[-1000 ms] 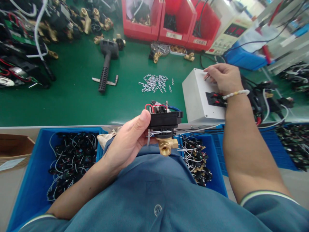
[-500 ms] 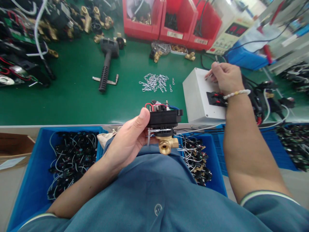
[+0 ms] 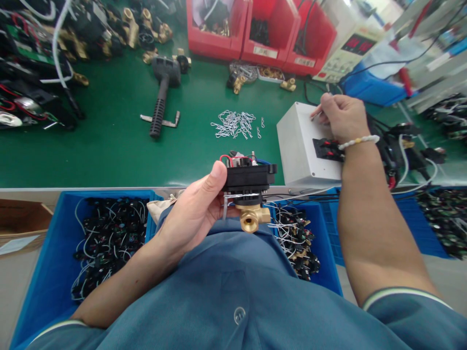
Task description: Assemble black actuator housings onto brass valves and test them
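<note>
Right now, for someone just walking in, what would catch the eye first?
Probably the black-and-brass part in the left hand, near the picture's middle. Next, the bright red bins along the far side of the green bench, then the pile of silvery clips lying between the black mallet and the pale grey box by the right hand.

One held black-and-brass unit (image 3: 251, 180), one grey box (image 3: 295, 148), three red bins (image 3: 264, 61), one mallet (image 3: 162, 92), two stray clips (image 3: 259, 132)
</note>
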The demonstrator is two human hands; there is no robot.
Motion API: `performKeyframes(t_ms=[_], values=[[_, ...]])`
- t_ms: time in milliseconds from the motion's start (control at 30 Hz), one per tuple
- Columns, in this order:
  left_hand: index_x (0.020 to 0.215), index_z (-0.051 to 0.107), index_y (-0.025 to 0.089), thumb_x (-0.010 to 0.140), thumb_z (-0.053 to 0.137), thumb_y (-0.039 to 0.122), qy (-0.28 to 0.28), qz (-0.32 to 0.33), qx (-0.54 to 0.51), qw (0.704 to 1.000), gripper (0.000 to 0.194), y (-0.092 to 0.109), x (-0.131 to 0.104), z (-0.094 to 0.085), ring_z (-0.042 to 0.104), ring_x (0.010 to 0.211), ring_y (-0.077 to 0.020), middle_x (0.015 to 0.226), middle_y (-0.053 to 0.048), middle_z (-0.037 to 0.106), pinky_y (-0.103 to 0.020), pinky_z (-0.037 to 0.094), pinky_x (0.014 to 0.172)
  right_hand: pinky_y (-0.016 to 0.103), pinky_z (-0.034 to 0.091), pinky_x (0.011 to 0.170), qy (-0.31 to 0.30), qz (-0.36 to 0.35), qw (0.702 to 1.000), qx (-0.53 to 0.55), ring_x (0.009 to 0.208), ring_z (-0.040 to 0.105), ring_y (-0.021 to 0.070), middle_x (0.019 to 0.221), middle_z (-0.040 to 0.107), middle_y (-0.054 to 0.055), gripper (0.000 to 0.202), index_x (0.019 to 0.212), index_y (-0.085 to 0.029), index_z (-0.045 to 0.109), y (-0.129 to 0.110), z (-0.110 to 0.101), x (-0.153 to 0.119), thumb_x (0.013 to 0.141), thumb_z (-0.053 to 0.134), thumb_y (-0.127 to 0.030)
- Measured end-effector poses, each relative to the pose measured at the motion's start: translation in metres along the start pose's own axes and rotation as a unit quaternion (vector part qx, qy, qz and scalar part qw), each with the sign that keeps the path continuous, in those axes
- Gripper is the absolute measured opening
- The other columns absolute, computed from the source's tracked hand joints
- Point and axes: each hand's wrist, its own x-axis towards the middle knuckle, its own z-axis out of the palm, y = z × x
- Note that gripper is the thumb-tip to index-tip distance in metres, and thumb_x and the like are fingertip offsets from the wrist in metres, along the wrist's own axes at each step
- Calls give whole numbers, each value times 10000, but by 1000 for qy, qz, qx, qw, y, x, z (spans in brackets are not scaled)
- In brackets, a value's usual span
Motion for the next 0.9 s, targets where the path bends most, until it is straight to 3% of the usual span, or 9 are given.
performKeyframes(t_ms=[200, 367, 600, 733, 900], values=[[1264, 640, 181, 924, 601, 543, 14, 30, -9, 999, 499, 2, 1, 1, 727, 1048, -259, 1153, -101, 749, -346, 607, 884, 249, 329, 514, -4, 8, 1000, -10, 475, 421, 68, 515, 525, -13, 492, 627, -168, 664, -1, 0, 0, 947, 583, -533], [1252, 641, 197, 990, 491, 472, 38, -20, -71, 997, 409, 6, 5, 1, 759, 930, -217, 1086, -77, 766, -333, 607, 844, 257, 326, 530, -2, 12, 1000, -5, 476, 419, 74, 514, 518, -13, 465, 626, -166, 675, 0, 0, 1, 957, 588, -481], [1110, 707, 111, 1012, 383, 464, 21, -68, -118, 990, 490, 11, 3, 2, 760, 770, -206, 813, -90, 769, -325, 620, 791, 267, 290, 526, 3, 11, 1000, 9, 473, 396, 66, 507, 499, -10, 475, 615, -156, 686, 2, 0, 2, 947, 603, -485], [1005, 729, 103, 1000, 375, 476, 9, -66, -129, 989, 515, 12, 1, 3, 762, 813, -226, 888, -118, 779, -343, 628, 799, 268, 295, 517, 0, 4, 1000, 8, 475, 404, 67, 518, 517, -6, 495, 625, -167, 685, 2, -1, 1, 917, 611, -560], [1027, 729, 101, 1003, 367, 482, 10, -60, -120, 991, 526, 12, 0, 3, 765, 865, -240, 933, -127, 781, -359, 627, 834, 285, 323, 532, 4, 19, 1000, 6, 474, 406, 76, 514, 525, 5, 464, 613, -169, 674, 0, 1, 2, 943, 610, -489]])
